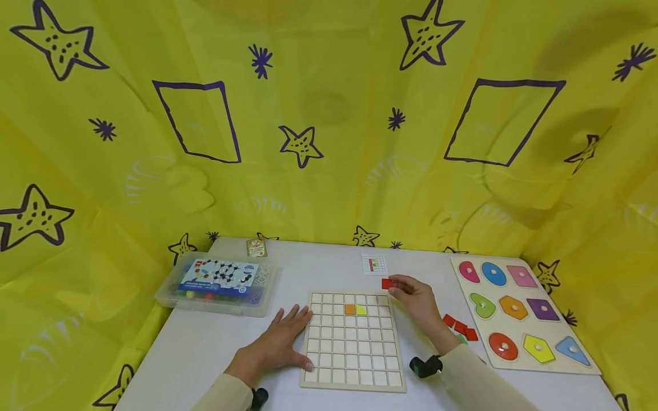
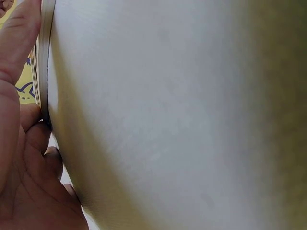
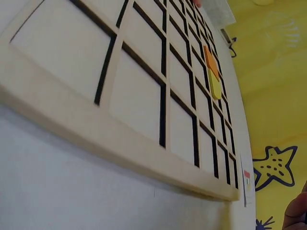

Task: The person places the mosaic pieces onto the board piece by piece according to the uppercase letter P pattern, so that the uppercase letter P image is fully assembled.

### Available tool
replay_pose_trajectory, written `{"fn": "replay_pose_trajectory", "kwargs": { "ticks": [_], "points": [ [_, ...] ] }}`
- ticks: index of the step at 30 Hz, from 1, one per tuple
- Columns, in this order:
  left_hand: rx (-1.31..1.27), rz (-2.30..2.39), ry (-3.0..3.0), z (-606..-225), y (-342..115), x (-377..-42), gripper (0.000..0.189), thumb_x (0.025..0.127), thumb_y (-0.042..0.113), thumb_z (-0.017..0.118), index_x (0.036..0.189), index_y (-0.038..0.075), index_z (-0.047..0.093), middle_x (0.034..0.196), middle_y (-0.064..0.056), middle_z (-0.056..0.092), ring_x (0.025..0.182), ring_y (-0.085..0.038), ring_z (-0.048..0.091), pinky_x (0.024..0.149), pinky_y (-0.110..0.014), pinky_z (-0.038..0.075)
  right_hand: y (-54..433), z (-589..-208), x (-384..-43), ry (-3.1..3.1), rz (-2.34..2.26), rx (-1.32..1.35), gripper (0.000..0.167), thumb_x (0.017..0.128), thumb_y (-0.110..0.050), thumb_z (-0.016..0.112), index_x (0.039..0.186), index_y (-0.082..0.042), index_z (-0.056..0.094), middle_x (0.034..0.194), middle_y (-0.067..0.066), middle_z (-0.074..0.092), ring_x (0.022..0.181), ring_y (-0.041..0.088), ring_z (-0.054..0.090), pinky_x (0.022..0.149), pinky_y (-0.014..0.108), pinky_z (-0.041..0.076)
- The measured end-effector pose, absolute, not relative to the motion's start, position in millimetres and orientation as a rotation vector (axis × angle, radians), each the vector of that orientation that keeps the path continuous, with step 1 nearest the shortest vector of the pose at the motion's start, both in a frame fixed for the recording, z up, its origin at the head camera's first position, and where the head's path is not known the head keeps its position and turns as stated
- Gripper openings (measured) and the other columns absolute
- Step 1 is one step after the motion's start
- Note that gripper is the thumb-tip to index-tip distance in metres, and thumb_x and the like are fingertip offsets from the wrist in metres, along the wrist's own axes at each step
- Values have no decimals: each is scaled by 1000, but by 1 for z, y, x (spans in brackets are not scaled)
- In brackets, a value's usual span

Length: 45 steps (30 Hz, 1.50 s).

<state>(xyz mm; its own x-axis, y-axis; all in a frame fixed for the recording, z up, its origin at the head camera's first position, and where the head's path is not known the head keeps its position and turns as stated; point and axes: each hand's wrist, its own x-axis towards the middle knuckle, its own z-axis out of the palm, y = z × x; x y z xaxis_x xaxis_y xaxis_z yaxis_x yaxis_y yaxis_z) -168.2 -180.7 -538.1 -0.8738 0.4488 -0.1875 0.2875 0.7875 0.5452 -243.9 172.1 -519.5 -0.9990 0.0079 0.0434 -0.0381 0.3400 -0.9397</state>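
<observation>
A wooden grid board (image 1: 353, 388) lies on the table, with an orange square tile (image 1: 350, 309) and a yellow tile with one rounded corner (image 1: 361, 310) side by side in its cells. My left hand (image 1: 280, 342) rests spread at the board's left edge. Its thumb (image 2: 19, 38) touches the frame. Just beyond the board's far right corner, my right hand (image 1: 417, 301) pinches a red square tile (image 1: 386, 283) between thumb and fingers. Behind that tile lies a small printed pattern card (image 1: 374, 265). In the right wrist view only a bit of the right hand (image 3: 298, 211) shows.
Several loose red tiles (image 1: 461, 327) and a green piece (image 1: 461, 339) lie right of the board. Farther right is a wooden shape puzzle (image 1: 496, 268) with colored knobbed pieces. A clear plastic box (image 1: 216, 285) and a small card (image 1: 256, 248) are at the back left.
</observation>
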Motion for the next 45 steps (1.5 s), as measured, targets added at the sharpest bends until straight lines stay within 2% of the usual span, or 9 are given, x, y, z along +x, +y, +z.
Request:
{"fn": "replay_pose_trajectory", "kwargs": {
  "ticks": [6, 13, 20, 26, 45],
  "points": [
    [562, 743, 2672, -539, -180, -170, 122, 70, 56, 92, 164, 4, 34, 174, -13, 28, 164, -37, 16, 133, -60, 5, 152, -523, -242, -2535, 1842, 46, 32, 98, -4, 72, 130, -1, 73, 113, 13, 74, 96, 14, 64, 78, 11, 56],
    [564, 742, 2671, -537, -180, -169, 123, 70, 57, 91, 165, 5, 34, 174, -13, 28, 164, -37, 15, 133, -60, 5, 129, -528, -241, -2507, 1879, 103, 27, 95, -1, 74, 122, -1, 75, 102, 9, 74, 89, 12, 63, 73, 14, 55],
    [573, 753, 2670, -537, -180, -169, 122, 69, 55, 93, 164, 4, 35, 173, -15, 29, 163, -39, 17, 133, -62, 6, 108, -534, -237, -2500, 1922, 153, 23, 94, 1, 75, 116, -3, 77, 97, 7, 76, 86, 13, 66, 70, 16, 57],
    [573, 758, 2667, -536, -180, -168, 122, 70, 54, 93, 163, 2, 36, 173, -15, 30, 163, -39, 17, 133, -62, 6, 95, -537, -235, -2536, 1925, 180, 20, 96, -1, 73, 116, -5, 76, 98, 6, 76, 90, 16, 66, 72, 16, 56],
    [576, 745, 2666, -538, -181, -169, 121, 71, 55, 92, 164, 4, 35, 173, -15, 30, 163, -39, 18, 133, -62, 6, 74, -546, -232, -2624, 1775, 251, 17, 93, -2, 76, 109, -6, 77, 93, 4, 71, 84, 14, 62, 68, 18, 55]
  ]
}}
